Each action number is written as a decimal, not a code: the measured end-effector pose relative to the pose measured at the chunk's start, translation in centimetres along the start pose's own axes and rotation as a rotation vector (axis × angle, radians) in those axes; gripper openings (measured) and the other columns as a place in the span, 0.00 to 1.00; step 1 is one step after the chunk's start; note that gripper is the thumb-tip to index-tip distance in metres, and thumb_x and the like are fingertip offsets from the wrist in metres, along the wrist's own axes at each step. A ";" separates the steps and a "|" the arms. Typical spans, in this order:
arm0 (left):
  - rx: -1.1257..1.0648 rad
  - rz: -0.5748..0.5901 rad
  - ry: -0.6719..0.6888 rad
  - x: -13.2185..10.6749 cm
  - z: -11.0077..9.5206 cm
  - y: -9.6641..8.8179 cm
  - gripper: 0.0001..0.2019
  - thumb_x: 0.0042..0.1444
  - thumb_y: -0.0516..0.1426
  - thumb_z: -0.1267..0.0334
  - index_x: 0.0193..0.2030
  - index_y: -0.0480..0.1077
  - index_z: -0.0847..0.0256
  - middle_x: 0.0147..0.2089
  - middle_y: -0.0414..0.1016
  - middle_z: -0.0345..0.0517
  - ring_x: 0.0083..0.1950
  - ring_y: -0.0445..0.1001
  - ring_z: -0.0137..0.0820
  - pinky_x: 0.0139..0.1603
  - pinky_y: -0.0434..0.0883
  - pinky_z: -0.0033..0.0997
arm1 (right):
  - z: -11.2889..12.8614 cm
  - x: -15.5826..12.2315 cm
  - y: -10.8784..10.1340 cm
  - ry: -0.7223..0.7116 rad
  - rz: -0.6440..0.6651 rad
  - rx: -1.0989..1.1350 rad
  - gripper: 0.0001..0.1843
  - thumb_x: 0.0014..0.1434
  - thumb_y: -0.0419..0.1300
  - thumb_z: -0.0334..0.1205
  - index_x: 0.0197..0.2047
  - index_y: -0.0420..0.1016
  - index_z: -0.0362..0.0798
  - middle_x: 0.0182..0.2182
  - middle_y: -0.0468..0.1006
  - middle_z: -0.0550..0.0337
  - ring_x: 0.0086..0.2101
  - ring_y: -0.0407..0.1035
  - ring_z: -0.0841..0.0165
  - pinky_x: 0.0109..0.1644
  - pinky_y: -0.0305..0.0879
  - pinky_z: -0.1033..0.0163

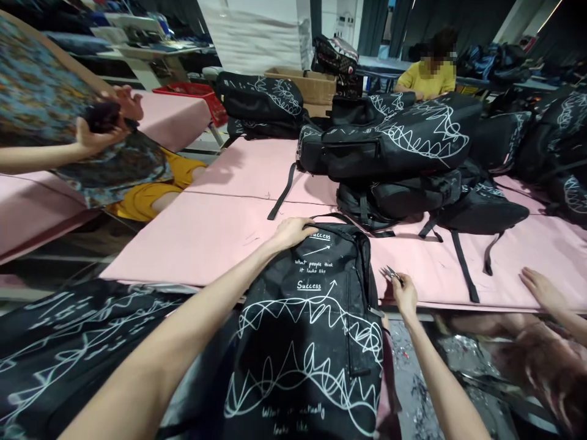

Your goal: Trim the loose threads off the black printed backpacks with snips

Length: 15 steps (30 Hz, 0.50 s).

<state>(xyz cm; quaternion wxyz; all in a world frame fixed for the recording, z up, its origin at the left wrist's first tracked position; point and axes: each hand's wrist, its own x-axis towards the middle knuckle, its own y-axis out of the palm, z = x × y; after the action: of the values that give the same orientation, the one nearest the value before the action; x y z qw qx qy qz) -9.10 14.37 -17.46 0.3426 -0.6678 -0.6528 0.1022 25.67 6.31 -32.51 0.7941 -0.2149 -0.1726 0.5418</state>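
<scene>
A black backpack [307, 330] printed with white scribble lines and the word "Success" lies in front of me, its top resting on the edge of the pink table [220, 232]. My left hand [293, 232] grips the top of this backpack, fingers curled over it. My right hand [403, 292] is closed around small metal thread snips [389, 272], held just right of the backpack's side zipper.
A pile of matching black backpacks [394, 153] fills the table's middle and right. Another person's hand [539, 287] rests on the table edge at right. A person at left [98, 137] holds patterned fabric; one in yellow [428, 76] sits far back. More black printed fabric [68, 342] lies lower left.
</scene>
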 end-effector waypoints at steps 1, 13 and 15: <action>-0.005 0.071 0.008 -0.5 -1.1 -1.0 0.09 0.43 0.63 0.65 0.30 0.73 0.68 0.28 0.75 0.43 0.29 0.70 0.30 0.36 0.67 0.29 | -0.3 0.6 0.0 -0.004 -0.015 -0.030 0.20 0.49 0.56 0.49 0.38 0.73 0.42 0.39 0.75 0.45 0.46 0.64 0.52 0.50 0.55 0.43; 0.349 0.595 0.250 -29.2 -8.9 -2.4 0.13 0.46 0.61 0.69 0.40 0.69 0.55 0.35 0.72 0.39 0.33 0.67 0.31 0.31 0.62 0.30 | 10.9 -11.2 -3.6 -0.275 0.529 0.151 0.15 0.58 0.55 0.47 0.45 0.72 0.49 0.39 0.77 0.55 0.40 0.70 0.65 0.48 0.64 0.54; 0.406 0.532 0.212 -32.4 -8.2 -0.5 0.14 0.48 0.61 0.68 0.43 0.68 0.55 0.40 0.72 0.42 0.37 0.67 0.33 0.36 0.62 0.31 | 11.0 -14.4 -3.4 -0.416 0.616 -0.026 0.14 0.56 0.58 0.47 0.43 0.74 0.51 0.44 0.75 0.55 0.47 0.66 0.62 0.53 0.59 0.50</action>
<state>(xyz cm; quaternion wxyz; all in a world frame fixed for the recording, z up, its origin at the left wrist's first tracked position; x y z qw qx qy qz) -8.78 -18.86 -21.11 0.4956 -0.7397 -0.3834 0.2456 17.73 -6.51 -21.95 0.5391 -0.1520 -0.2644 0.7851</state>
